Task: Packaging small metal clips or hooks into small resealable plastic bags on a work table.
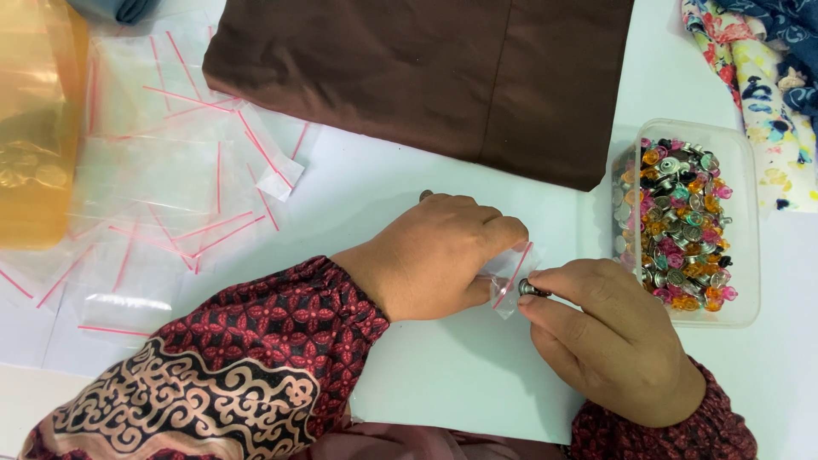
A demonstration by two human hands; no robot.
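My left hand (pixel 434 255) grips a small clear zip bag (pixel 511 277) with a red seal strip, holding it on the white table. My right hand (pixel 609 336) pinches a small metal button (pixel 532 290) right at the bag's mouth. Both hands meet near the table's middle, just left of a clear plastic tub (pixel 743 221) filled with several metal and coloured buttons (pixel 682 226). Patterned dark red sleeves cover both of my forearms.
A heap of empty clear zip bags (pixel 162 187) with red strips lies at the left. An orange translucent bag (pixel 34 128) is at the far left. Folded brown cloth (pixel 426 68) lies at the top, floral fabric (pixel 758 68) at the top right.
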